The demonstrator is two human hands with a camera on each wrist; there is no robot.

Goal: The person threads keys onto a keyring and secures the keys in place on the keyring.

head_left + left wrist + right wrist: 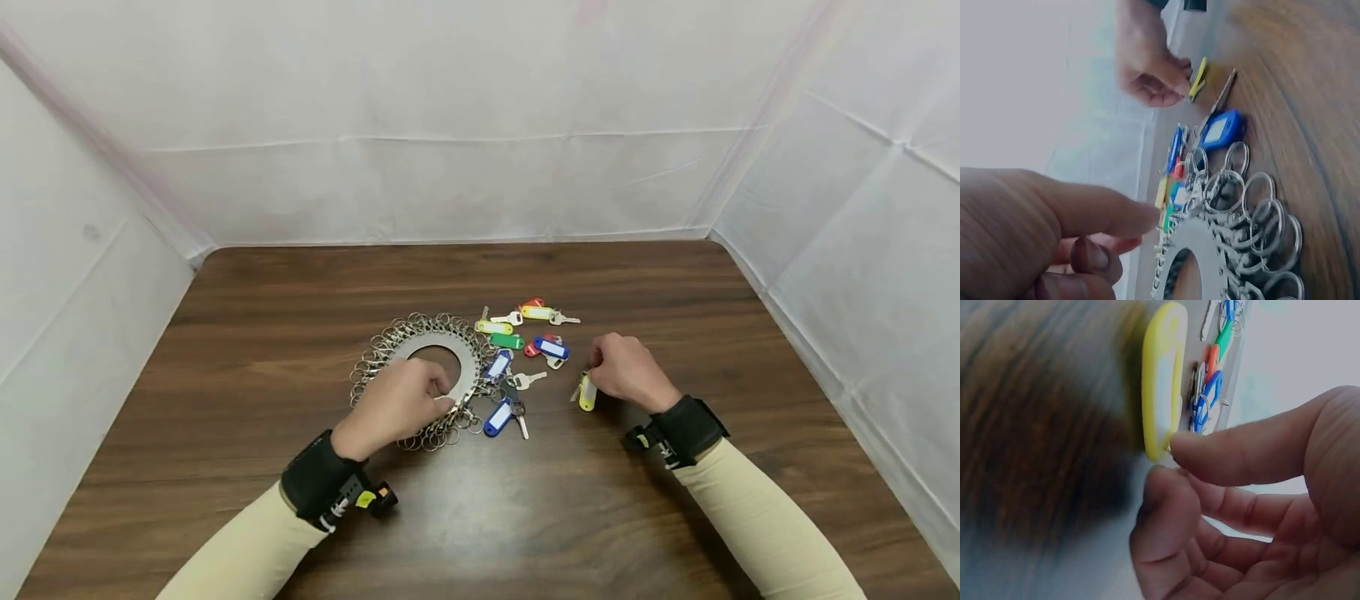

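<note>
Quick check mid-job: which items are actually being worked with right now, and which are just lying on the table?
In hand:
right hand pinching yellow plastic key tag
left hand on round metal disc ringed with split rings

Lying about:
blue plastic key tag
green plastic key tag

tabletop (300, 292): dark brown wood grain, with a soft sheen near the front edge
walls (450, 108): white creased sheeting on the back, left and right sides
light: even and soft, no hard shadows
</note>
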